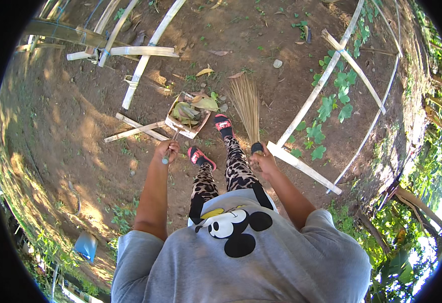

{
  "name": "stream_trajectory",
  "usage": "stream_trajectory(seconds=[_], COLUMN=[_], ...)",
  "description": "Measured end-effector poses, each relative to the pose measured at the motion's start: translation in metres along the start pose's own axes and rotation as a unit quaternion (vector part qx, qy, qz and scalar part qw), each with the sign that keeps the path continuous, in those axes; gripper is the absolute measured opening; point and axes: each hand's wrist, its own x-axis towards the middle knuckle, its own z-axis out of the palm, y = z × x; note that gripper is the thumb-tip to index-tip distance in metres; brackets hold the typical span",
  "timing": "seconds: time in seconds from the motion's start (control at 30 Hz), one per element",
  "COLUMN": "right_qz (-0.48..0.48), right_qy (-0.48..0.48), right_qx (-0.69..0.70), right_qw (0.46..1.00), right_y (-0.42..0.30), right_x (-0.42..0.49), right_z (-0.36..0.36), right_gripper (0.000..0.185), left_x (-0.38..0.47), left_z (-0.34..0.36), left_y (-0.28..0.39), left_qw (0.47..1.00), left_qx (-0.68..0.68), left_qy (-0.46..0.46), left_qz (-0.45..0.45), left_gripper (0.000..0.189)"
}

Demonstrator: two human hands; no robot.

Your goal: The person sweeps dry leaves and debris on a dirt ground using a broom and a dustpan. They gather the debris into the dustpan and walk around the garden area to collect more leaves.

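Note:
My left hand (167,150) is closed around the handle of a dustpan (183,130), whose pale, dirt-stained pan lies out ahead of my feet. Dry and green leaves (185,112) fill the pan, and a large yellowish leaf (206,104) rests across its far right side. In my right hand (263,163) is a stick broom (246,104), gripped at its dark bound end. Its thin bristles fan out away from me, to the right of my right foot, and appear to reach the soil. Both hands are held apart, one on each side of my legs.
Bamboo strips (313,166) form a frame on the right, with a leafy vine (325,110) beside it. More bamboo poles (141,74) stand or lie at upper left. Crossed bamboo pieces (137,130) lie left of the dustpan. A stone (277,63) and loose leaves dot the soil.

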Motion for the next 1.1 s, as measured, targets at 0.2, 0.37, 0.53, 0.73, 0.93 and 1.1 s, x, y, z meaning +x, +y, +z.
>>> stream_trajectory(seconds=[0.2,0.37,0.53,0.73,0.93,1.1], right_qz=[0.048,0.075,0.054,-0.057,-0.013,-0.07], right_qy=[0.124,-0.031,0.021,0.129,-0.039,-0.031], right_qx=[0.088,0.047,0.048,-0.096,-0.245,-0.344], right_qw=[0.987,0.996,0.997,0.985,0.969,0.936], right_y=[-0.022,-0.023,-0.013,-0.065,-0.028,-0.077], right_x=[0.053,0.06,-0.026,0.09,0.06,-0.008], right_z=[0.008,0.032,-0.001,0.032,0.075,0.03], right_gripper=[0.05,0.044,0.067,0.09,0.096,0.096], left_x=[0.004,0.008,0.005,-0.001,-0.004,-0.004], left_z=[0.004,-0.003,-0.002,0.004,0.006,0.003], left_y=[-0.004,-0.004,-0.002,-0.008,-0.011,-0.011], left_qw=[1.0,1.0,1.0,0.999,1.0,0.998], left_qx=[0.002,0.016,0.006,0.013,0.013,0.014], left_qy=[0.013,-0.006,-0.006,0.012,0.019,0.032], left_qz=[0.021,0.005,0.003,0.027,0.01,0.056], left_gripper=[0.006,0.003,0.002,0.006,0.01,0.009])
